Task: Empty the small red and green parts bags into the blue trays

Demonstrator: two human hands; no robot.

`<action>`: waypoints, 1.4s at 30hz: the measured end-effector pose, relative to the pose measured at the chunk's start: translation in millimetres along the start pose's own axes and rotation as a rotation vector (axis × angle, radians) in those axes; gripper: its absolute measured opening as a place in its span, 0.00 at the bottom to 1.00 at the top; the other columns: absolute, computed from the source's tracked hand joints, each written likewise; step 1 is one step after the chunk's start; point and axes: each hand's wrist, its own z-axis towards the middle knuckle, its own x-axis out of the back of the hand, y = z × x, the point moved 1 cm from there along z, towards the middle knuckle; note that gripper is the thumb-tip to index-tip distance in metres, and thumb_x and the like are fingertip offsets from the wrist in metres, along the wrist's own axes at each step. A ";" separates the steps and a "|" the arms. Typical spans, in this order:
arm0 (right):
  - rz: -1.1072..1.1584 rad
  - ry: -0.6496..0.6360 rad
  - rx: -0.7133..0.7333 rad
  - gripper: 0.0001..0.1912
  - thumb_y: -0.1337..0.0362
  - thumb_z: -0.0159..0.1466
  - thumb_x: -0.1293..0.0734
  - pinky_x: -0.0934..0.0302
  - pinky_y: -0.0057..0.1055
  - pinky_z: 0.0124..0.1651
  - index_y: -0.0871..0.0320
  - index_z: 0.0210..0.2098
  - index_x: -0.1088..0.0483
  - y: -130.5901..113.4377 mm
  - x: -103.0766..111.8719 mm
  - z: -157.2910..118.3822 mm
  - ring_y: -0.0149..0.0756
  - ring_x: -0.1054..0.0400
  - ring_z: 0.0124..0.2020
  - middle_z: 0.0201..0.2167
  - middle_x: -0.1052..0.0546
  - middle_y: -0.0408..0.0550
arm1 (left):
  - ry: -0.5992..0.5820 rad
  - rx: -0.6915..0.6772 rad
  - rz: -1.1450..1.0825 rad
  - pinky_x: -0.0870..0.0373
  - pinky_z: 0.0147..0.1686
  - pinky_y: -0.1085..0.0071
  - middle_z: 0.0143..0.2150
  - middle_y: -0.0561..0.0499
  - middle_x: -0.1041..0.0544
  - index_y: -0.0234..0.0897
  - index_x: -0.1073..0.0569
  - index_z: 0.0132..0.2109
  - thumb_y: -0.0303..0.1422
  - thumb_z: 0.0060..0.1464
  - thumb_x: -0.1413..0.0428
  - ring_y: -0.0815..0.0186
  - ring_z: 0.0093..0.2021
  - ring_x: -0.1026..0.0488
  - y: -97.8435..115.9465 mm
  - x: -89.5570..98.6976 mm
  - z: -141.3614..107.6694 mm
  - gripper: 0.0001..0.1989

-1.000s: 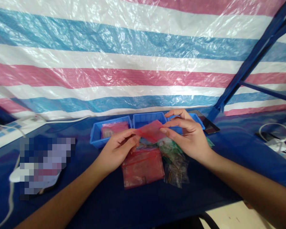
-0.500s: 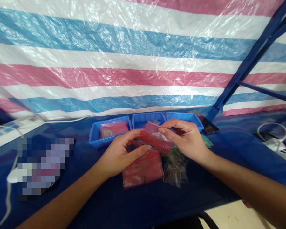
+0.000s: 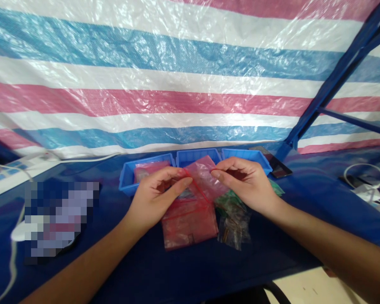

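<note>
A translucent pink zip bag point(image 3: 205, 177) is stretched between my two hands, above the table. My left hand point(image 3: 160, 194) pinches its left edge near the red seal line. At its right edge, my right hand point(image 3: 245, 179) grips the plastic between thumb and fingers. Below lies a stack of red plastic bags point(image 3: 190, 226) on the blue table. Just right of the stack are small clear bags with thin brownish items point(image 3: 234, 230), and green bags point(image 3: 229, 200) lie partly under my right hand.
Three blue bins stand in a row behind: a left one point(image 3: 126, 181) with pink bags inside, a middle one point(image 3: 198, 154) and a right one point(image 3: 247, 154). A dark phone point(image 3: 280, 168) lies right of them. White cables point(image 3: 12, 257) run at the left.
The pink bag has turned and spread flatter between my hands, showing its red seal line. My left hand has shifted slightly left and up.
</note>
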 end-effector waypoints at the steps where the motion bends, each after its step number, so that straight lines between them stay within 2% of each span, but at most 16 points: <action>1: -0.008 -0.012 0.002 0.07 0.57 0.67 0.22 0.27 0.34 0.46 0.54 0.41 0.17 0.8 -0.1 0.2 0.38 0.20 0.40 0.39 0.14 0.47 | 0.067 -0.019 0.000 0.22 0.44 0.70 0.43 0.49 0.15 0.38 0.16 0.44 0.41 0.60 0.29 0.64 0.41 0.19 0.2 2.5 1.0 0.12; 3: -0.025 -0.048 0.002 0.07 0.58 0.68 0.22 0.28 0.34 0.48 0.54 0.41 0.18 1.9 -1.1 0.5 0.38 0.21 0.41 0.40 0.14 0.47 | 0.151 -0.054 0.006 0.23 0.44 0.70 0.45 0.49 0.15 0.40 0.14 0.45 0.41 0.60 0.30 0.64 0.41 0.20 0.1 7.1 3.0 0.11; 5: -0.033 -0.074 0.008 0.07 0.58 0.68 0.22 0.28 0.35 0.50 0.54 0.42 0.18 2.2 -2.6 0.5 0.39 0.21 0.43 0.41 0.14 0.47 | 0.172 -0.083 0.015 0.23 0.47 0.69 0.46 0.48 0.15 0.41 0.13 0.44 0.41 0.61 0.31 0.63 0.44 0.20 0.5 10.1 4.2 0.09; 9: -0.025 -0.087 0.026 0.09 0.58 0.67 0.22 0.28 0.36 0.52 0.54 0.44 0.18 -0.1 -3.9 -0.1 0.40 0.21 0.45 0.43 0.14 0.48 | 0.107 -0.137 0.013 0.22 0.49 0.68 0.49 0.48 0.15 0.43 0.12 0.43 0.39 0.60 0.30 0.61 0.48 0.19 4.8 9.3 3.7 0.07; 12: -0.022 -0.086 0.034 0.08 0.58 0.68 0.23 0.28 0.36 0.51 0.54 0.44 0.17 -2.4 -2.7 -0.5 0.39 0.21 0.44 0.43 0.14 0.48 | 0.058 -0.153 0.011 0.22 0.50 0.69 0.49 0.47 0.15 0.43 0.11 0.44 0.39 0.61 0.30 0.61 0.49 0.19 9.1 6.2 2.4 0.07; 16: 0.012 -0.045 0.013 0.07 0.59 0.68 0.23 0.28 0.34 0.47 0.53 0.42 0.16 -1.4 -1.4 -0.2 0.38 0.21 0.40 0.40 0.14 0.47 | 0.016 -0.034 0.006 0.23 0.44 0.70 0.46 0.47 0.15 0.41 0.13 0.49 0.40 0.58 0.28 0.63 0.43 0.19 10.4 4.7 2.5 0.14; 18: 0.040 -0.021 -0.003 0.07 0.59 0.67 0.22 0.28 0.33 0.46 0.54 0.42 0.16 0.3 -1.5 0.3 0.37 0.21 0.39 0.40 0.14 0.47 | -0.027 0.011 0.024 0.24 0.42 0.71 0.42 0.47 0.15 0.38 0.13 0.46 0.40 0.58 0.29 0.64 0.39 0.21 9.4 5.0 3.2 0.13; 22: 0.060 -0.018 -0.029 0.07 0.59 0.66 0.21 0.28 0.32 0.46 0.54 0.41 0.16 2.1 -1.8 1.4 0.36 0.21 0.39 0.39 0.14 0.46 | -0.052 0.001 0.035 0.27 0.39 0.73 0.38 0.48 0.15 0.36 0.14 0.41 0.40 0.60 0.30 0.66 0.37 0.23 5.8 7.2 4.0 0.11; 26: 0.106 -0.113 -0.067 0.08 0.58 0.66 0.21 0.28 0.33 0.48 0.54 0.42 0.17 2.7 -2.5 1.3 0.36 0.20 0.40 0.41 0.14 0.46 | -0.036 0.023 0.077 0.28 0.38 0.74 0.37 0.50 0.16 0.37 0.13 0.44 0.44 0.64 0.34 0.67 0.36 0.24 1.2 9.2 2.6 0.14; 29: 0.137 -0.182 -0.106 0.08 0.58 0.67 0.21 0.27 0.33 0.47 0.54 0.42 0.17 4.2 -3.3 0.5 0.37 0.20 0.40 0.40 0.14 0.46 | -0.041 0.051 0.061 0.28 0.39 0.74 0.41 0.49 0.16 0.37 0.15 0.49 0.46 0.67 0.37 0.67 0.38 0.23 -1.1 7.7 1.4 0.17; 32: 0.128 -0.157 -0.117 0.08 0.57 0.67 0.22 0.28 0.33 0.45 0.54 0.41 0.17 5.1 -3.0 0.2 0.36 0.21 0.38 0.39 0.14 0.46 | -0.098 0.114 -0.050 0.25 0.42 0.72 0.46 0.46 0.15 0.37 0.19 0.57 0.45 0.63 0.33 0.63 0.42 0.20 -2.8 2.9 0.6 0.21; 35: 0.127 -0.153 -0.108 0.08 0.58 0.68 0.22 0.28 0.32 0.45 0.55 0.41 0.18 3.8 -3.5 0.0 0.35 0.21 0.38 0.39 0.15 0.45 | -0.135 0.135 -0.126 0.23 0.43 0.71 0.47 0.46 0.15 0.36 0.22 0.59 0.41 0.59 0.29 0.63 0.42 0.19 -3.7 -2.1 -0.2 0.25; 38: 0.143 -0.255 -0.121 0.10 0.58 0.67 0.22 0.27 0.34 0.50 0.54 0.46 0.20 1.2 -6.1 -0.9 0.38 0.20 0.44 0.44 0.15 0.46 | -0.135 0.114 -0.164 0.24 0.39 0.74 0.44 0.48 0.16 0.37 0.24 0.58 0.38 0.60 0.29 0.67 0.38 0.20 -3.5 -4.3 -0.6 0.23; 40: 0.125 -0.314 -0.132 0.15 0.60 0.65 0.21 0.27 0.37 0.55 0.54 0.50 0.20 0.5 -7.6 -1.4 0.41 0.20 0.49 0.49 0.15 0.47 | -0.110 0.087 -0.186 0.24 0.38 0.75 0.42 0.51 0.17 0.39 0.26 0.63 0.36 0.59 0.29 0.69 0.36 0.20 -3.5 -3.4 -0.2 0.27; 42: 0.101 -0.309 -0.132 0.17 0.61 0.65 0.21 0.28 0.38 0.56 0.54 0.51 0.21 1.3 -7.6 -1.0 0.41 0.20 0.50 0.50 0.15 0.49 | -0.096 0.067 -0.215 0.23 0.39 0.74 0.41 0.52 0.18 0.41 0.31 0.68 0.35 0.59 0.29 0.68 0.37 0.19 -4.4 -1.5 0.7 0.34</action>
